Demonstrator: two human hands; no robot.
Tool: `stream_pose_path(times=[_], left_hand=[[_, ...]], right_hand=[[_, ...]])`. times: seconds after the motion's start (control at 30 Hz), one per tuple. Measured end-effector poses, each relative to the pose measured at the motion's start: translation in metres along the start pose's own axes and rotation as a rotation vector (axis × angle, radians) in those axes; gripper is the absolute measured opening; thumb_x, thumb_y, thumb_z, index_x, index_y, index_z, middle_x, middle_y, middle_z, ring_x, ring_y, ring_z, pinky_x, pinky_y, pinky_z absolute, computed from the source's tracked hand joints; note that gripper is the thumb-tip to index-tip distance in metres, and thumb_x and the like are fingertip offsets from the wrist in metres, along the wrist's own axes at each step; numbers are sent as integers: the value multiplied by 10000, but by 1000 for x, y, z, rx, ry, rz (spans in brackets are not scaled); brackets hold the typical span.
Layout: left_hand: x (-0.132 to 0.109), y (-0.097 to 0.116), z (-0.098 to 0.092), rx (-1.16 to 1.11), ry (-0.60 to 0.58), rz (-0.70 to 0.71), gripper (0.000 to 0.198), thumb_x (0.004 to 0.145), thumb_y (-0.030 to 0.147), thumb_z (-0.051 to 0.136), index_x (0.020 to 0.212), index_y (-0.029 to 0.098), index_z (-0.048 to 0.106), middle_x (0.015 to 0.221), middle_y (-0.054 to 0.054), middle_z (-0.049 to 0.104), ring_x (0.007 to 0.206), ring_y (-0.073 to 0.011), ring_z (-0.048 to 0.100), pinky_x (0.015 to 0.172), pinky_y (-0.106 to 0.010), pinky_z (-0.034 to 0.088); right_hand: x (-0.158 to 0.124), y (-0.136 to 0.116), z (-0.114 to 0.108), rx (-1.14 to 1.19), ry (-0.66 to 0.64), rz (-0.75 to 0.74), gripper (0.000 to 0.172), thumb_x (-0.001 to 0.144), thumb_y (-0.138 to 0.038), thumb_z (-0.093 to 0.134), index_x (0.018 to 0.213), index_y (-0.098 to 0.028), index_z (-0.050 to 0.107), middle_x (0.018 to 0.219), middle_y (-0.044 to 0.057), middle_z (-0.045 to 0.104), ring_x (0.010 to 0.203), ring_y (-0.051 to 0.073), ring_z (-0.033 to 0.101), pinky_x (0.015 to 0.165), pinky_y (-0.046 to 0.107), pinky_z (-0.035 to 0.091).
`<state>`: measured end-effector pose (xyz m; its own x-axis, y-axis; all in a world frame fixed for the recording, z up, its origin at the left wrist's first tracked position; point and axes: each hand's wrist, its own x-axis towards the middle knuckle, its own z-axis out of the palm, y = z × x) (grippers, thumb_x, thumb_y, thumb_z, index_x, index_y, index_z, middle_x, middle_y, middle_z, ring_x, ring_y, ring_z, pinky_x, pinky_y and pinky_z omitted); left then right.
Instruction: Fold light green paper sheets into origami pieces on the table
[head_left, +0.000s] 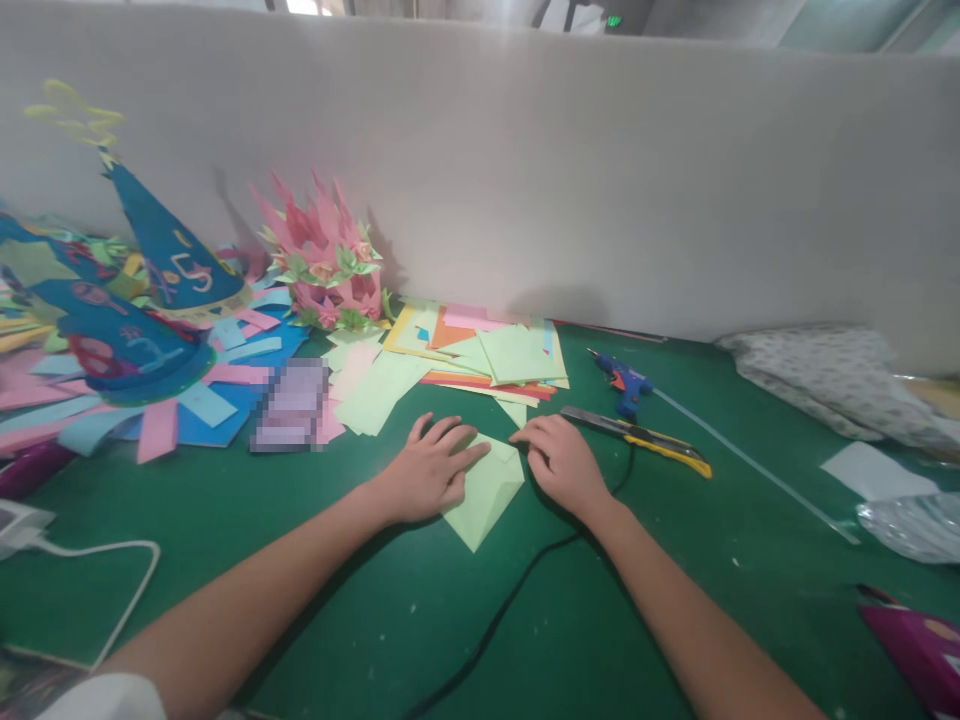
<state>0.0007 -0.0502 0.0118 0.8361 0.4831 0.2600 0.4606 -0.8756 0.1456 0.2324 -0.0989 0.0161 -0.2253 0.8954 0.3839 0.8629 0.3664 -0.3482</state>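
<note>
A light green sheet of paper [486,497], partly folded with one corner toward me, lies on the green table [570,620]. My left hand [429,470] rests flat on its left side, fingers spread and pressing down. At the paper's upper right edge, my right hand [561,462] presses with curled fingertips. Neither hand lifts the sheet.
A stack of coloured paper sheets [480,355] lies just beyond my hands. Right of it are a blue glue gun [624,383] and a yellow utility knife [637,437]. Blue paper cone hats [150,290] and a pink paper flower [326,265] stand left. A black cable [495,620] runs toward me.
</note>
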Motion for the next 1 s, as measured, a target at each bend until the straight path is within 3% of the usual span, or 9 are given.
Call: stream_pose_path(times=[0.1, 0.23, 0.6, 0.8, 1.0], left_hand=[[1, 1, -1, -14, -3, -6, 460, 837, 197, 390, 1287, 263, 452, 1263, -67, 502, 1240, -255, 370, 1065, -501, 173], [2, 2, -2, -39, -4, -26, 457, 832, 195, 379, 1284, 208, 438, 1260, -81, 511, 1234, -241, 381, 1076, -476, 161], [1, 1, -1, -72, 9, -36, 422, 813, 196, 400, 1231, 192, 457, 1320, -82, 479, 1285, -243, 341, 1091, -461, 145], [1, 0, -1, -91, 27, -38, 429, 790, 183, 419, 1217, 186, 460, 1234, -88, 527, 1262, -243, 372, 1090, -455, 158], [1, 1, -2, -69, 22, -24, 374, 808, 188, 418, 1173, 199, 494, 1219, -78, 533, 1256, -245, 378, 1085, -459, 164]], right_hand=[[2, -10, 1, -2, -52, 17, 192, 850, -158, 455, 910, -190, 635, 861, 60, 601, 832, 208, 495, 743, 336, 378], [4, -17, 4, 9, -64, 92, 105, 838, -297, 553, 851, -197, 583, 829, 46, 575, 794, 200, 484, 706, 318, 377], [4, -19, 11, 237, -92, 179, 53, 811, -214, 584, 863, -209, 578, 732, -3, 565, 723, 164, 502, 657, 280, 381], [4, -17, 7, 315, -132, 37, 183, 892, -350, 527, 912, -212, 645, 821, 25, 612, 800, 162, 535, 758, 308, 400], [3, -17, 6, 213, -127, -32, 379, 972, -313, 338, 885, -193, 688, 828, 56, 599, 822, 170, 533, 740, 319, 403]])
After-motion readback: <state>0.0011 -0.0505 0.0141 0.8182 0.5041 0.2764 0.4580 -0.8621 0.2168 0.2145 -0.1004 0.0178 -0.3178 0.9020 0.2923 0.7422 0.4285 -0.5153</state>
